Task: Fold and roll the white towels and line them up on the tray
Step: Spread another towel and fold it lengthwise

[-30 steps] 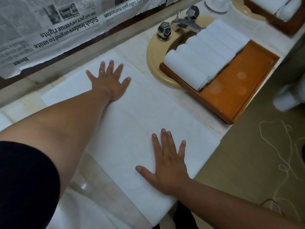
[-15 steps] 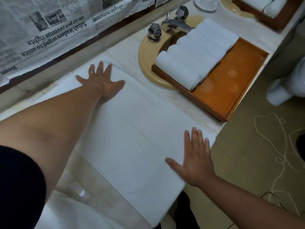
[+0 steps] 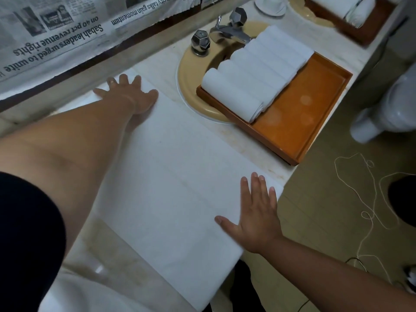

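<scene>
Head view: a white towel [image 3: 166,176] lies spread flat on the counter [image 3: 254,140]. Left hand [image 3: 132,93] presses its far end with fingers splayed and straight, gripping nothing. Right hand [image 3: 254,219] lies flat on the near right edge, fingers straight. Just beside the towel, an orange tray [image 3: 315,122] rests across a sink [image 3: 191,73], holding a row of rolled towels [image 3: 254,70] along its far side.

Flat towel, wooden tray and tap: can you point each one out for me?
flat towel [image 3: 171,188]: head view, middle of the spread cloth.
wooden tray [image 3: 299,122]: head view, its bare orange floor.
tap [image 3: 234,35]: head view, the metal spout.
</scene>
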